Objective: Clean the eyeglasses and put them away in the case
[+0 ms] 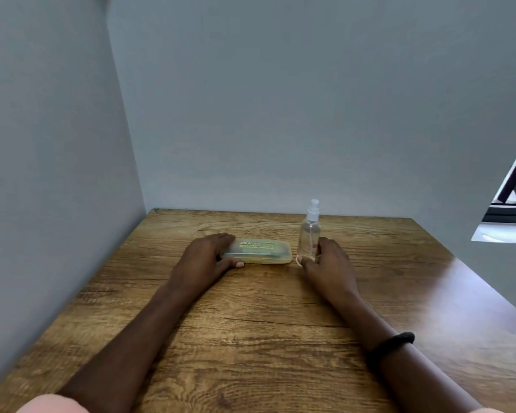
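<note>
**Steady the case, free the right hand, then open the lid**

Your left hand [209,254] grips the left end of the closed case [261,251], thumb on the near edge and fingers curled over the far one. Your right hand [328,260] holds the upright spray bottle [309,236] low, fingers wrapped round its base, just right of the case. No eyeglasses lie on the table [251,338]; a dim dark shape through the translucent lid suggests they are inside. Keep the case flat, leave the bottle upright and clear of the lid, and lift the lid slowly so the glasses don't spill out.
</note>
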Available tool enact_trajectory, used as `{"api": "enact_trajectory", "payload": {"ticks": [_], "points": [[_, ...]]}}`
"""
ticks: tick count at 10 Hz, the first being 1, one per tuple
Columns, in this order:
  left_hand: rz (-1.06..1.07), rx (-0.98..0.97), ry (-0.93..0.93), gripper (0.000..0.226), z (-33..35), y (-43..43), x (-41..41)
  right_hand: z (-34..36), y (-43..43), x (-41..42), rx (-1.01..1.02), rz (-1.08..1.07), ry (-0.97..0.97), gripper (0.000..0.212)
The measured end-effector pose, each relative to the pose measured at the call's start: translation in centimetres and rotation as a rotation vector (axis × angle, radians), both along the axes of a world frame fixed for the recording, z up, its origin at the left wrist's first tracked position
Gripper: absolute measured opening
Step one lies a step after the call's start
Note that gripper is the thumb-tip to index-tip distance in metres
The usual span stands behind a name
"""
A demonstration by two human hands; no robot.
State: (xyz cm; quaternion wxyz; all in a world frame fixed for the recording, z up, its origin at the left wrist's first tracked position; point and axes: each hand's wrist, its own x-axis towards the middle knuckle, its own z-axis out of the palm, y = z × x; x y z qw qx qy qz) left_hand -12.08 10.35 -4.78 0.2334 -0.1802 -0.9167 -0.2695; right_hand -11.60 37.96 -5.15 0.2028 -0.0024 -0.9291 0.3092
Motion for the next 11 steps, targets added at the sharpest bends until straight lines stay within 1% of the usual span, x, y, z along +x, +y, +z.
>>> {"api": "enact_trajectory", "payload": {"ticks": [2,5,6,8,9,10,11], "points": [[0.011,0.006,-0.027,0.065,0.0,0.2,-0.1,0.0,-0.1,-0.1,0.0,0.003,0.002,0.038],[0.033,-0.027,-0.043,0.066,-0.1,0.3,-0.2,-0.1,-0.1,0.2,-0.014,0.009,0.009,0.041],[0.035,-0.035,-0.056,0.067,-0.2,0.2,-0.2,-0.1,-0.2,0.3,-0.049,0.026,0.014,0.052],[0.032,-0.043,-0.095,0.073,0.3,0.3,0.2,0.1,-0.1,0.6,-0.135,0.058,0.033,0.086],[0.087,-0.027,-0.104,0.073,0.9,0.5,0.8,0.5,-0.2,1.4,-0.196,0.09,0.065,0.096],[0.164,0.032,-0.038,0.07,1.0,0.7,1.6,0.3,0.3,2.3,-0.232,0.093,0.201,0.099],[0.235,0.05,0.082,0.071,1.2,1.2,2.7,0.4,0.7,3.3,-0.109,0.081,0.333,0.098]]}}
